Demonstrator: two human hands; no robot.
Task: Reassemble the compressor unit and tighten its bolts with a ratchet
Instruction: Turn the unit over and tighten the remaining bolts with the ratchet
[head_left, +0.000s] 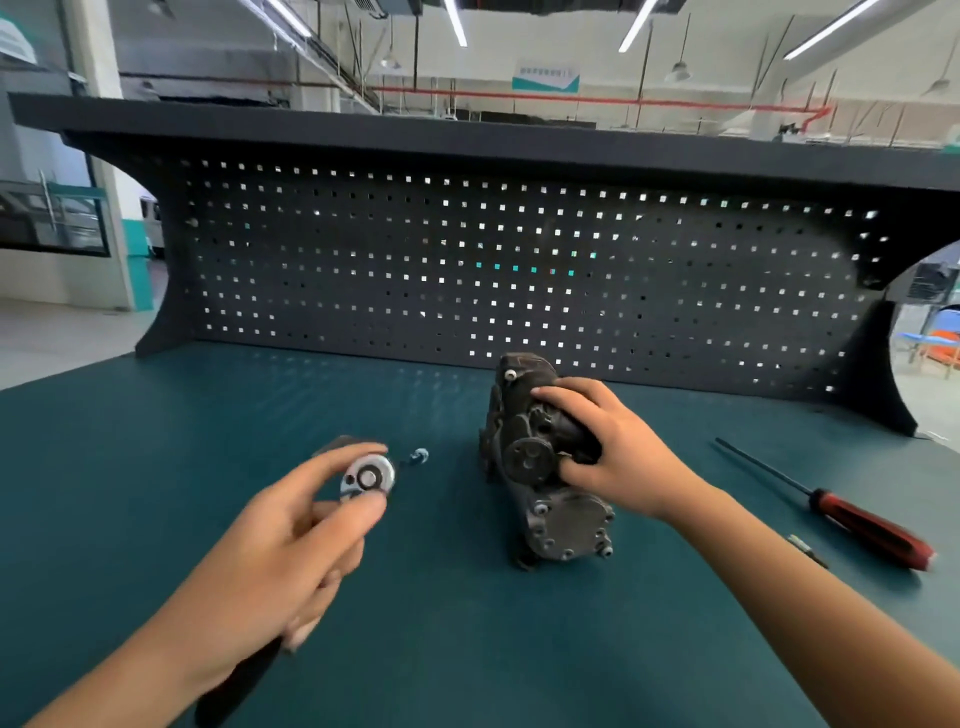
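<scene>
The compressor unit (563, 522) stands on the teal surface (467, 649), a little right of the middle, in front of the dark pegboard (519, 260). It is a dark, grimy metal body with a round bolted cover facing the viewer at its near end and a round boss above that.

The right hand (608, 452) grips the compressor unit from its right side. The fingers curl over the upper housing, and the thumb presses against the front just beside the round boss.

The left hand (275, 551) is to the left of the compressor unit and apart from it. It holds the ratchet (368, 477), with the index finger and thumb closed around the round silver head. The black handle runs back under the palm toward the viewer.

A small silvery-blue part (418, 457), too blurred to name, lies on the surface between the ratchet head and the compressor unit.

Well to the right of the compressor unit lies a screwdriver (831, 506) with a red and black handle, its shaft pointing toward the pegboard. A small, unclear piece (802, 545) lies just beside the handle.
</scene>
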